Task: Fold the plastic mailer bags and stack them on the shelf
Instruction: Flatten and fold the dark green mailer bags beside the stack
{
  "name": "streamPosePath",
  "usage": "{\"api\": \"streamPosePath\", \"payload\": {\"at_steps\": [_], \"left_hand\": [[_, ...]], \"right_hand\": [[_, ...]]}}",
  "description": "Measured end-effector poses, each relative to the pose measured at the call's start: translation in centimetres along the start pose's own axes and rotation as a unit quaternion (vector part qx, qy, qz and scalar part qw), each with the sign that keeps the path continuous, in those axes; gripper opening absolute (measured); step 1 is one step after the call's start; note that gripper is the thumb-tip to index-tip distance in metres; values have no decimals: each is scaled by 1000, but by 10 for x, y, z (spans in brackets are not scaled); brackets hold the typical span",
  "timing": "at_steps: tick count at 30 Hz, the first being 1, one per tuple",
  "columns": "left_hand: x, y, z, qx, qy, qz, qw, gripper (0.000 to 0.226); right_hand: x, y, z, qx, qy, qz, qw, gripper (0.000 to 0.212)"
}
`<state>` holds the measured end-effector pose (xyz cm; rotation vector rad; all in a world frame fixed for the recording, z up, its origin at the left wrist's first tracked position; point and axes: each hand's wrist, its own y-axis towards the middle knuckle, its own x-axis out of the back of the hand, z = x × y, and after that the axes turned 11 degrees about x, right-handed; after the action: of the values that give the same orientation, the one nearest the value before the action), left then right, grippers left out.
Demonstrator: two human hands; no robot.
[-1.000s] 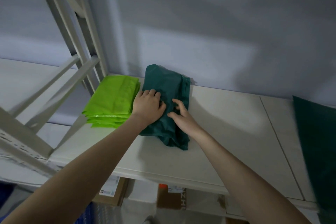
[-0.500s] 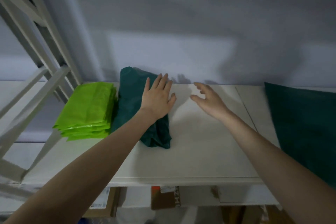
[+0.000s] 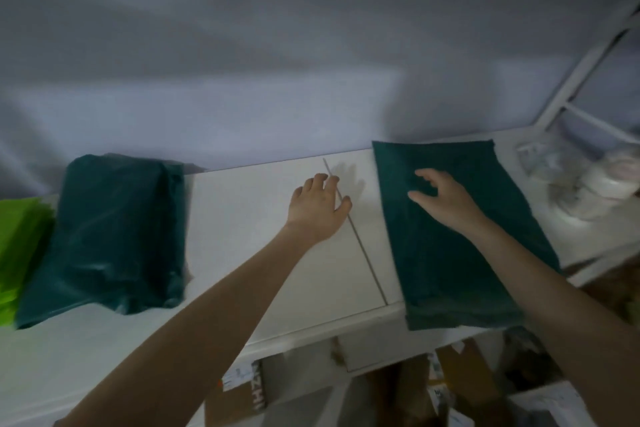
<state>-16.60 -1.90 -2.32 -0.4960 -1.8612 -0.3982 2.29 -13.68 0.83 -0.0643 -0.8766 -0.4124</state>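
Note:
A pile of flat dark green mailer bags [image 3: 446, 253] lies on the right part of the white shelf [image 3: 263, 243], its near end hanging over the front edge. My right hand [image 3: 446, 198] hovers over this pile with fingers loosely spread, holding nothing. Over the bare shelf, by the seam between two boards, my left hand [image 3: 320, 210] is held with relaxed fingers and grips nothing. A folded dark green stack [image 3: 110, 236] sits at the left. Beside it, at the frame's left edge, is a bright green folded stack [image 3: 17, 246].
A grey wall rises right behind the shelf. White rack struts [image 3: 588, 55] stand at the right, with crumpled white packaging [image 3: 588, 180] beneath them on the shelf. Cardboard boxes [image 3: 242, 395] sit on the level below.
Both hands left the folded dark green stack and moved right. My right hand now reaches over the flat dark green pile, and the view has swung right.

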Motion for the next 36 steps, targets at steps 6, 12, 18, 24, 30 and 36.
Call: {"api": "streamPosePath", "payload": {"at_steps": [6, 12, 18, 24, 30, 36], "left_hand": [[-51, 7, -68, 23, -53, 105, 993, 58], [-93, 17, -102, 47, -50, 148, 987, 60], [-106, 29, -113, 125, -179, 128, 968, 50], [-108, 28, -113, 141, -170, 131, 967, 47], [-94, 23, -107, 104, -156, 76, 979, 44], [-60, 18, -63, 158, -142, 97, 972, 59]], "right_hand": [[34, -16, -86, -76, -44, 2, 996, 57], [55, -36, -160, -166, -98, -3, 981, 65], [62, -44, -196, -236, -78, -14, 968, 70], [58, -36, -198, -225, 35, -93, 969, 62], [52, -30, -179, -197, 164, -91, 962, 65], [32, -15, -143, -161, 174, -87, 968, 59]]}}
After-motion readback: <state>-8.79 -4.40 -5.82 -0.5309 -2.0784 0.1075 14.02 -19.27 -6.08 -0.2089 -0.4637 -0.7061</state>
